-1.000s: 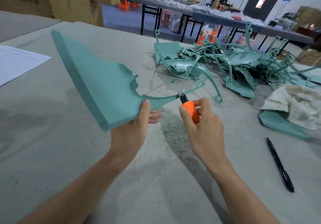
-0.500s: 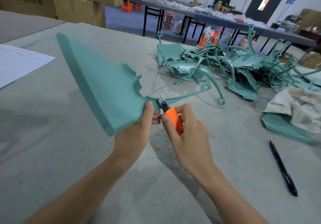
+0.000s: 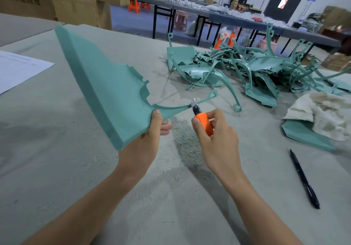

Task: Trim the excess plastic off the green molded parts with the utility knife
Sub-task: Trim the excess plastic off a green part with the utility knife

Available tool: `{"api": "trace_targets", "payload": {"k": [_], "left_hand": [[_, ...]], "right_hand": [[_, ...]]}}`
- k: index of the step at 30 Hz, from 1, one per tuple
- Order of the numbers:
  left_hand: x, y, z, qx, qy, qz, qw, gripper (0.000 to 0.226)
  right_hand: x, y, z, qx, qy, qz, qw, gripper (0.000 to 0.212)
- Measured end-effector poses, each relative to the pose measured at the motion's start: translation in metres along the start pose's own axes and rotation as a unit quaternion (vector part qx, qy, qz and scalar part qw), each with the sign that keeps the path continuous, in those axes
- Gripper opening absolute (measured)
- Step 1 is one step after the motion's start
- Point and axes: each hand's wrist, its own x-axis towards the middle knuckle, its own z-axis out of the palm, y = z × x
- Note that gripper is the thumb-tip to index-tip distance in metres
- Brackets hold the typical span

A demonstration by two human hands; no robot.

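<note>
Two hands: the left hand (image 3: 144, 146) grips the lower corner of the green molded part (image 3: 106, 92), thumb on its face; the right hand (image 3: 214, 140) is wrapped round the orange utility knife (image 3: 204, 123).
Held part: lifted above the desk (image 3: 57, 149) and tilted, its thin curved arm reaching right.
Knife tip: against that arm's edge, blurred.
Under the knife: fine shavings (image 3: 185, 142).
Right side: black pen (image 3: 303, 178); farther, a white cloth (image 3: 322, 115).
Far: pile of green parts (image 3: 256, 70); paper (image 3: 17, 68) at left.
</note>
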Motion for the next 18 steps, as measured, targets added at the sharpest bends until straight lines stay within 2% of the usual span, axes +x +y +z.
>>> {"api": "trace_targets", "payload": {"k": [7,10,13,16,18], "left_hand": [[0.004,0.001,0.000,0.006,0.010,-0.004,1.000,0.029],[0.008,0.001,0.001,-0.002,0.003,-0.046,0.999,0.028],[0.012,-0.002,-0.001,0.013,0.011,-0.026,1.000,0.030],[0.015,-0.003,0.001,0.006,0.000,-0.061,0.998,0.031],[0.010,-0.004,0.003,0.006,-0.015,-0.052,0.999,0.029]], "right_hand": [[0.008,0.012,-0.007,-0.055,0.020,0.011,0.998,0.026],[0.009,0.014,-0.010,-0.086,0.024,0.005,0.996,0.027],[0.006,0.011,-0.009,-0.065,0.015,-0.014,0.998,0.025],[0.000,0.000,-0.005,-0.027,-0.005,-0.035,0.999,0.025],[-0.005,-0.009,-0.002,-0.001,-0.024,-0.047,0.999,0.025]]}}
